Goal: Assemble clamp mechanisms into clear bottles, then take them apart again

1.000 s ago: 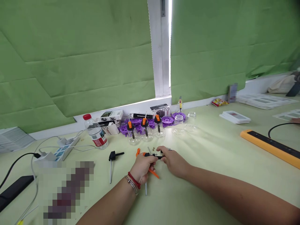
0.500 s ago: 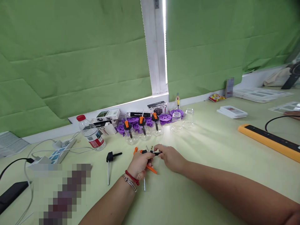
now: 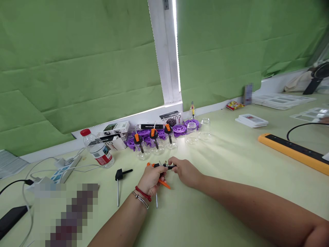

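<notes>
A metal rod (image 3: 156, 201) pokes out below the left hand (image 3: 153, 178), whose grip is closed on a black part (image 3: 170, 167) over the table (image 3: 195, 219); the right hand (image 3: 189, 172) pinches that part's right end. Should either hold slip, the part could drop and scatter the tiny pieces (image 3: 166, 161) just beyond. Farther back, a careless reach could topple the clear jars (image 3: 191, 128).

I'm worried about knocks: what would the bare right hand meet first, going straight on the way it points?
Beyond the slim black part it holds, the bare right hand would probably meet the bare left hand, though depth is unclear.
</notes>
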### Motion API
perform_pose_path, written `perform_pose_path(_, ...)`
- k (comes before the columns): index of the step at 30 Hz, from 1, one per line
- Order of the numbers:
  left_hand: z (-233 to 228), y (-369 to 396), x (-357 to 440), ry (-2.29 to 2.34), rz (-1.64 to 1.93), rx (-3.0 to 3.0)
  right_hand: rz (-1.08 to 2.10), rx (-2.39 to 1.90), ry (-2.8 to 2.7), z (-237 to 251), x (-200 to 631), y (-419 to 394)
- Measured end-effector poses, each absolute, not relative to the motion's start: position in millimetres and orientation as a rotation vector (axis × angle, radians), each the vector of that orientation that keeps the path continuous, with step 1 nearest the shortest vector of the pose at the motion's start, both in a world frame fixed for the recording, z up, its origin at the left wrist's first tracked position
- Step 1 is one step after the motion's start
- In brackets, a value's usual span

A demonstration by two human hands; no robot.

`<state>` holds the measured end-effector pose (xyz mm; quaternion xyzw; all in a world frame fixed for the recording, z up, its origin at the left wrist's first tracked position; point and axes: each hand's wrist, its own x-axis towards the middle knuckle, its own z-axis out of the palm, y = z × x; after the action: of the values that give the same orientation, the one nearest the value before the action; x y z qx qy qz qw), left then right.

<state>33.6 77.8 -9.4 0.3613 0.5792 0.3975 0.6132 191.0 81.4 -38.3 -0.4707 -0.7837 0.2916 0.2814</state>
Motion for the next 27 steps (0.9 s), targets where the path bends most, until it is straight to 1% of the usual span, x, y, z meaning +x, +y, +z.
perform_pose_path(7, -4.4, 83.4, 36.7, 1.356, 0.894, 0.791, 0.777, -1.291, -2.063, -43.0, 191.9, 85.4)
perform_pose_path(20, -14.7, 88.1, 32.6, 1.377, 0.891, 0.771, 0.75, -1.274, -2.082, -47.3, 190.8, 87.4)
perform_pose_path(27, -12.8, 85.7, 32.9, 1.378, 0.895, 0.771, 0.746, -1.276, -2.1, -48.7, 190.1, 88.0)
